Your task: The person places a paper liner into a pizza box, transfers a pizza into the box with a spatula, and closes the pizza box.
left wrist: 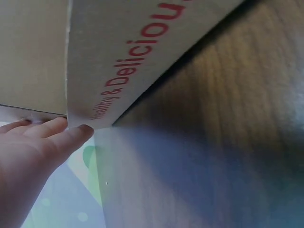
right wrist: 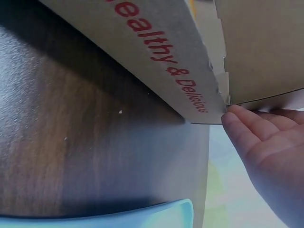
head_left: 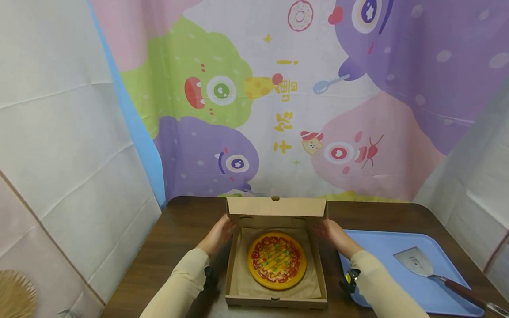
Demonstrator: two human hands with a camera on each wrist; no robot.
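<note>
A brown cardboard pizza box (head_left: 274, 303) lies on the dark wooden table with its lid (head_left: 277, 206) raised at the far side. Inside, on brown paper (head_left: 243, 282), rests a round pizza (head_left: 277, 260) with a yellow crust, red topping and yellow stripes. My left hand (head_left: 222, 230) touches the box at its far left corner, by the lid; the left wrist view shows those fingers (left wrist: 52, 128) fairly straight. At the opposite far corner, my right hand (head_left: 331, 232) has its extended fingers (right wrist: 249, 124) against the lid. Both thumbs are hard to make out.
To the right lies a blue tray (head_left: 377, 247) carrying a spatula (head_left: 415, 261) with a metal blade and brown handle. Behind the table (head_left: 195, 216) hangs a cartoon-printed curtain (head_left: 286, 176). A straw-coloured round object (head_left: 16, 293) shows at the lower left.
</note>
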